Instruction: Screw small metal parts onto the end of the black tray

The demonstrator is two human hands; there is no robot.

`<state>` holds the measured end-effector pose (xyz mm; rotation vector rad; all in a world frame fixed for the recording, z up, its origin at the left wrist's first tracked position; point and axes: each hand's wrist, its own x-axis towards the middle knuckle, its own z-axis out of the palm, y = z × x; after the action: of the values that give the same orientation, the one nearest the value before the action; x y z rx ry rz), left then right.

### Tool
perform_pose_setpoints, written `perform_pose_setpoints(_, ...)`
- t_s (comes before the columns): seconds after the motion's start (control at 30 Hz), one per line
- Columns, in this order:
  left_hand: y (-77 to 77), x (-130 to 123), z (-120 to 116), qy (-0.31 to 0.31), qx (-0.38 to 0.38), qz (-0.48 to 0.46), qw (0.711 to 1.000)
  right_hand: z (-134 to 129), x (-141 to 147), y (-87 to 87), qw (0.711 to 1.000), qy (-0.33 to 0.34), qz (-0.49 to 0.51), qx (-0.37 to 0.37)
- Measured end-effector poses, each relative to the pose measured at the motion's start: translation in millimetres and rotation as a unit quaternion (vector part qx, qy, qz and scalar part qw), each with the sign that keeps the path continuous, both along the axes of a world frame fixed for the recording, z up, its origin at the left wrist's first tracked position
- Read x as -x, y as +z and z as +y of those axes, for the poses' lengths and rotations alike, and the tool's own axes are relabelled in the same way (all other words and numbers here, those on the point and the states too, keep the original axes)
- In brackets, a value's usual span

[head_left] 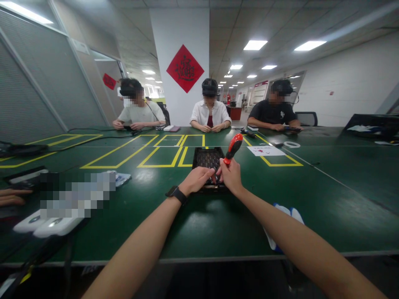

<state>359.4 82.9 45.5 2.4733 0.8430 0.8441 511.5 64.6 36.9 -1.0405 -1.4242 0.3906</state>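
A black tray-like case [206, 157] lies on the green table in front of me, with small dark pieces inside that are too small to tell apart. My right hand [231, 176] is closed around the lower part of a red and black screwdriver [233, 148], whose handle points up and leans right. Over the near part of the case is my left hand [199, 179], its thumb and fingers pressed together close to my right fingertips. What it pinches is hidden. A dark watch band sits on my left wrist.
White and blue gloves [288, 214] lie beneath my right forearm. White devices [59, 222] and another person's hand [12, 197] are at the left. Paper [266, 150] and a tape roll [291, 144] lie beyond, right. Three people sit across the table [140, 220].
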Motion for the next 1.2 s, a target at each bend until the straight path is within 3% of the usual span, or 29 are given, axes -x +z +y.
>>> perform_pose_setpoints(0.23, -0.5, 0.2, 0.9, 0.004, -0.004, -0.008, 1.0, 13.9, -6.1, -5.4, 0.994, -0.037, 0.088, 0.045)
perform_pose_setpoints(0.47, -1.2, 0.2, 0.8, 0.007, -0.007, 0.0, 1.0, 27.9, -13.4, -9.9, 0.985, -0.032, 0.108, 0.13)
perform_pose_setpoints(1.2, 0.1, -1.5, 1.3, -0.006, 0.025, 0.004, 1.0, 26.2, -12.5, -10.9, 0.986, 0.015, 0.095, 0.132)
